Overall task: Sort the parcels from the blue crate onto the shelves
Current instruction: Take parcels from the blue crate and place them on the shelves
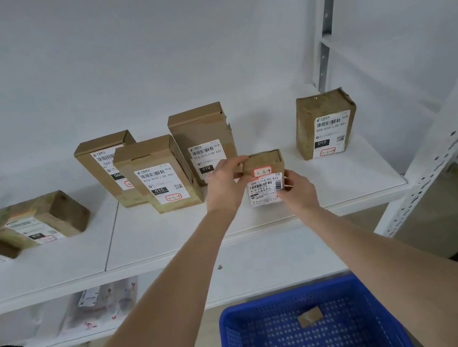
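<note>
A small brown parcel (265, 178) with a white barcode label stands on the white shelf (171, 235), right of centre. My left hand (224, 183) grips its upper left corner. My right hand (298, 189) pinches its lower right edge. Below, at the bottom of the view, sits the blue crate (310, 330); one small brown parcel (310, 316) lies inside it, and my right forearm hides part of the crate.
Three upright labelled boxes (159, 174) stand left of the held parcel, and a taped box (326, 124) stands to its right. Two parcels (36, 221) lie at the far left. A white perforated upright (439, 154) frames the shelf on the right. A bagged parcel (102, 305) lies on the lower shelf.
</note>
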A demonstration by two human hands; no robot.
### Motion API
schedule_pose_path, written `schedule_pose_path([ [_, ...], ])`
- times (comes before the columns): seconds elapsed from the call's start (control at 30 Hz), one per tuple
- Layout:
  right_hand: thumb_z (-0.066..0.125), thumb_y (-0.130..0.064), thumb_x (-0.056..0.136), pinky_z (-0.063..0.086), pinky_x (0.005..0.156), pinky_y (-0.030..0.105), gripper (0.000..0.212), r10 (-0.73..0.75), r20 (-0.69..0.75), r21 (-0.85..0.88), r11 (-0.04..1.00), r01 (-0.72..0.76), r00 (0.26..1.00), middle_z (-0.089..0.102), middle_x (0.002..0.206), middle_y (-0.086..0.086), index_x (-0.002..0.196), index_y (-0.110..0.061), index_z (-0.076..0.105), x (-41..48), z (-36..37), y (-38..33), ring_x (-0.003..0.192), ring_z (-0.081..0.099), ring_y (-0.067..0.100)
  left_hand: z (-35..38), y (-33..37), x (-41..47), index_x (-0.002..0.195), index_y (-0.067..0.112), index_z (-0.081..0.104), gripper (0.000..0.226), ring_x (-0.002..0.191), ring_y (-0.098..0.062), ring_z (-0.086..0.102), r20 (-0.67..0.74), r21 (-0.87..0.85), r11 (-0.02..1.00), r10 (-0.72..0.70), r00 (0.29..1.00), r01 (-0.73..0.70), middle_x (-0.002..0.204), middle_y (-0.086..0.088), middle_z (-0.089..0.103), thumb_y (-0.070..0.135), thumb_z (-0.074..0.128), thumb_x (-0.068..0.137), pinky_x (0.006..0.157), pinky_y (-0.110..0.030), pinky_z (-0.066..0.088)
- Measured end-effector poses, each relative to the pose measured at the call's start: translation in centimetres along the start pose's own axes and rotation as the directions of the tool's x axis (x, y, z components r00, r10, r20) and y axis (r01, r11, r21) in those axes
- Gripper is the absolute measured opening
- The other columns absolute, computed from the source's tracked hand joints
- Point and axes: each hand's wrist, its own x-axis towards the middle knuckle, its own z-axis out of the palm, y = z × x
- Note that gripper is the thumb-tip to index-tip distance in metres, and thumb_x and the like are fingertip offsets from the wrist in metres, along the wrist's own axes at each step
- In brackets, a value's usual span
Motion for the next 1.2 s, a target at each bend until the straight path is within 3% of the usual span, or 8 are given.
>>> schedule_pose_path([
  [0.2,0.058,-0.003,0.085,0.045,0.082,0.022,0.025,0.021,-0.122,-0.009,1.000,-0.022,0.992,0.072,0.103,0.008,0.106,-0.010,0.069,0.0,1.1,1.0,0.099,0.066,0.023,0.3,-1.1,0.2,0.114,0.011,0.059,0.030,0.099,-0.020,0.058,0.006,0.240,0.954,0.185,0.983,-0.181,0.118,-0.001,0.052,0.008,0.066,0.084,0.087,-0.031,0.050],
  [0.4,0.059,-0.006,0.086,0.050,0.083,0.031,0.017,0.030,-0.164,-0.028,0.999,-0.035,0.986,0.073,0.099,0.005,0.099,-0.011,0.068,-0.2,1.4,1.4,0.095,0.066,0.023,0.4,-0.9,0.5,0.121,0.011,0.063,0.037,0.112,-0.024,0.049,0.052,0.418,0.845,0.343,0.938,-0.333,0.119,-0.006,0.056,0.001,0.059,0.086,0.092,-0.032,0.046],
  [0.57,0.057,-0.009,0.088,0.046,0.075,0.030,0.014,0.025,-0.180,-0.081,0.996,-0.040,0.983,0.071,0.098,0.005,0.098,-0.011,0.066,-0.2,1.7,1.7,0.092,0.064,0.025,1.0,-1.3,0.6,0.096,0.007,0.071,0.043,0.091,-0.026,0.056,0.039,0.505,0.742,0.489,0.871,-0.440,0.095,-0.009,0.064,-0.013,0.077,0.059,0.052,-0.035,0.056],
  [0.67,0.057,-0.010,0.089,0.046,0.075,0.030,0.013,0.024,-0.190,-0.113,0.993,-0.046,0.982,0.071,0.099,0.006,0.099,-0.011,0.066,-0.1,2.0,1.9,0.093,0.064,0.026,1.0,-1.3,0.6,0.092,0.010,0.072,0.048,0.087,-0.026,0.059,0.062,0.537,0.703,0.517,0.853,-0.466,0.092,-0.008,0.064,-0.014,0.080,0.051,0.049,-0.029,0.054],
  [0.8,0.056,-0.011,0.090,0.046,0.074,0.032,0.012,0.008,-0.204,-0.135,0.990,-0.036,0.979,0.070,0.099,0.007,0.097,-0.012,0.065,0.0,2.3,2.3,0.092,0.063,0.028,1.4,-1.4,0.4,0.096,0.007,0.069,0.055,0.092,-0.018,0.043,0.080,0.571,0.678,0.516,0.853,-0.463,0.098,-0.009,0.063,-0.017,0.076,0.047,0.040,-0.026,0.049],
  [0.87,0.056,-0.012,0.090,0.046,0.075,0.033,0.011,0.002,-0.208,-0.143,0.989,-0.032,0.978,0.069,0.100,0.008,0.097,-0.012,0.065,0.1,2.3,2.3,0.093,0.063,0.029,1.7,-1.0,0.2,0.097,0.004,0.069,0.056,0.090,-0.021,0.051,0.108,0.605,0.660,0.486,0.867,-0.446,0.098,-0.010,0.063,-0.017,0.075,0.046,0.037,-0.024,0.047],
  [1.0,0.055,-0.013,0.091,0.047,0.076,0.034,0.012,-0.020,-0.212,-0.170,0.985,-0.017,0.977,0.069,0.102,0.008,0.098,-0.012,0.064,0.3,2.5,2.3,0.094,0.062,0.030,2.3,-0.6,0.0,0.102,-0.001,0.067,0.054,0.088,-0.028,0.064,0.148,0.698,0.589,0.437,0.887,-0.407,0.101,-0.014,0.064,-0.011,0.075,0.050,0.045,-0.029,0.053],
  [1.2,0.052,-0.013,0.092,0.046,0.074,0.035,0.013,-0.053,-0.198,-0.240,0.971,0.004,0.979,0.066,0.102,0.009,0.100,-0.011,0.061,0.5,2.6,2.4,0.091,0.062,0.032,2.3,-0.4,-0.2,0.105,0.002,0.067,0.045,0.093,-0.035,0.065,0.170,0.679,0.596,0.441,0.881,-0.429,0.106,-0.020,0.064,-0.009,0.065,0.061,0.048,-0.036,0.056],
])
